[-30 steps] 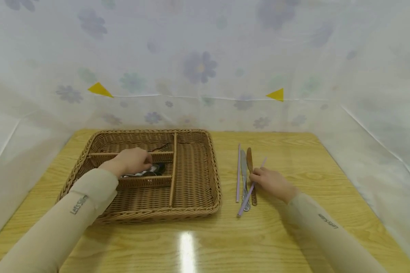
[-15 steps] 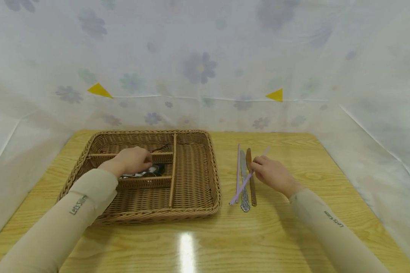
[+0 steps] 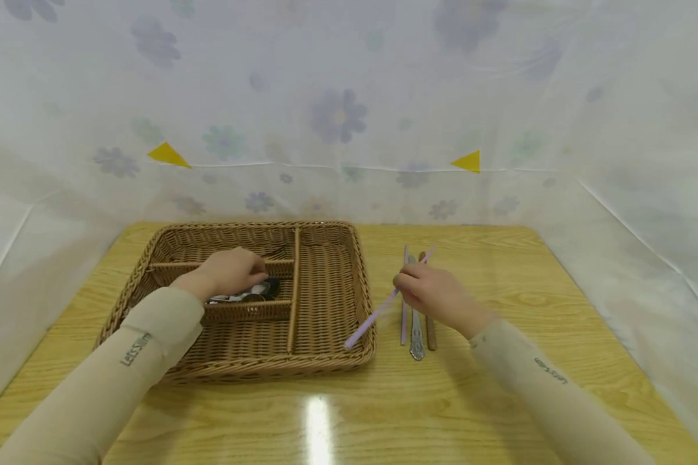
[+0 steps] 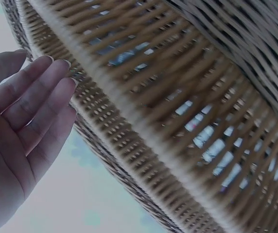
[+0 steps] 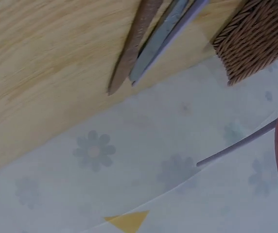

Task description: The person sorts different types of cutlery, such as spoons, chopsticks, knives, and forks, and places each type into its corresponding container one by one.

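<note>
My right hand (image 3: 436,296) pinches a purple drinking straw (image 3: 372,326) above the table. The straw slants down to the left, its lower end over the wicker basket's (image 3: 267,369) right rim. Under that hand lie a second purple straw (image 3: 404,326), a silver knife (image 3: 417,345) with an ornate handle and a brown knife (image 3: 431,336), side by side. Over the basket's middle left compartment hovers my left hand (image 3: 235,271); in the left wrist view its fingers (image 4: 51,92) are loosely bent and hold nothing. Spoons (image 3: 254,296) lie in that compartment, partly hidden by the hand.
Dividers (image 3: 294,290) split the basket into one long right compartment and several on the left. Dark utensils (image 3: 276,253) show in the back left one. The wooden table (image 3: 500,258) ends at a floral curtain (image 3: 337,187) at the back.
My right hand has lifted the purple straw off the knives and carried it left, toward the basket's right rim. The left hand has barely moved.
</note>
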Available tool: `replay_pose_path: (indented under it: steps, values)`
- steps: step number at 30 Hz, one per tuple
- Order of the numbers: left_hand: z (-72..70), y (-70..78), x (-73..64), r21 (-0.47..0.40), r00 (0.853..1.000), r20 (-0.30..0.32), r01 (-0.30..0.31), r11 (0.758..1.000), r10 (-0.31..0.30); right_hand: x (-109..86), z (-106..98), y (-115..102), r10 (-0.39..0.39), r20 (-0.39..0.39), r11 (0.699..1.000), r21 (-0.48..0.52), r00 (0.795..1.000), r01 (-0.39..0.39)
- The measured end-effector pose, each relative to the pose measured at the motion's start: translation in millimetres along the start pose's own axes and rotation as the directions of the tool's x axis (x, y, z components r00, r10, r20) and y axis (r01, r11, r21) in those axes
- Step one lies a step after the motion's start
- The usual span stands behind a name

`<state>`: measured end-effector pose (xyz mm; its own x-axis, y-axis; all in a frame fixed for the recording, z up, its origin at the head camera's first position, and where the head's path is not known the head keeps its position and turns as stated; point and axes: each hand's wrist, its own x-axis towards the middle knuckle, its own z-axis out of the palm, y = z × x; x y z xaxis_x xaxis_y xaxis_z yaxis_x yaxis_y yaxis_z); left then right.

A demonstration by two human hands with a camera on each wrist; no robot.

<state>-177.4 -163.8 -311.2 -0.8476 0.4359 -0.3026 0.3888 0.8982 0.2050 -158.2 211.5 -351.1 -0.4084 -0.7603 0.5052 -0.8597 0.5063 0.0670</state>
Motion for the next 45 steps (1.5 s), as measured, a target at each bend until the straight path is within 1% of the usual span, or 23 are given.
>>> replay_pose_path:
  steps: [7, 11, 12, 17, 20, 22, 24, 27, 30, 33, 36, 40, 45]
  values:
    - [-4.1, 16.5, 1.5, 0.004, 0.999, -0.022, -0.031, 1.000, 0.031, 16.5, 4, -13, -0.014, -0.006, 0.999, -0.029, 1.000, 0.014]
    - [-2.8, 22.4, 3.4, 0.016, 0.998, -0.038, -0.053, 0.998, 0.053, 24.3, 6, -19, -0.005, 0.020, 0.998, -0.056, 1.000, 0.006]
    - [-2.4, 23.8, 3.9, 0.018, 0.997, -0.040, -0.060, 0.998, 0.060, 25.9, 6, -21, 0.003, 0.031, 0.998, -0.065, 1.000, -0.001]
    - [-0.4, 33.0, 6.6, 0.020, 0.992, -0.059, -0.108, 0.994, 0.109, 34.8, 7, -30, 0.052, 0.080, 0.998, -0.045, 0.995, -0.048]
    - [0.1, 40.0, 7.8, 0.022, 0.988, -0.058, -0.140, 0.990, 0.142, 39.2, 9, -34, 0.091, 0.111, 0.996, -0.033, 0.990, -0.088]
    - [0.1, 45.4, 7.8, 0.013, 0.988, -0.049, -0.147, 0.989, 0.147, 41.8, 11, -37, 0.113, 0.132, 0.993, -0.039, 0.985, -0.109]
    - [0.6, 50.5, 8.3, 0.010, 0.987, -0.041, -0.154, 0.988, 0.154, 44.4, 12, -40, 0.131, 0.139, 0.991, -0.043, 0.981, -0.127]
    - [1.9, 58.6, 9.1, 0.020, 0.984, -0.049, -0.169, 0.985, 0.170, 48.3, 13, -43, 0.144, 0.138, 0.989, -0.040, 0.980, -0.140]
    - [3.8, 66.0, 10.5, 0.061, 0.979, -0.074, -0.187, 0.980, 0.192, 52.0, 13, -47, 0.152, 0.145, 0.988, -0.048, 0.978, -0.147]
    - [5.0, 73.1, 11.5, 0.106, 0.970, -0.106, -0.208, 0.972, 0.219, 54.6, 12, -50, 0.166, 0.160, 0.986, -0.056, 0.973, -0.159]
    - [4.8, 80.2, 12.0, 0.126, 0.958, -0.122, -0.243, 0.962, 0.259, 56.3, 11, -52, 0.183, 0.166, 0.982, -0.069, 0.969, -0.174]
    - [4.5, 86.2, 11.2, 0.148, 0.945, -0.130, -0.282, 0.948, 0.301, 57.0, 12, -53, 0.183, 0.159, 0.981, -0.089, 0.970, -0.170]
    - [4.3, 87.9, 9.7, 0.157, 0.940, -0.138, -0.291, 0.944, 0.313, 57.9, 12, -55, 0.167, 0.132, 0.984, -0.085, 0.977, -0.157]
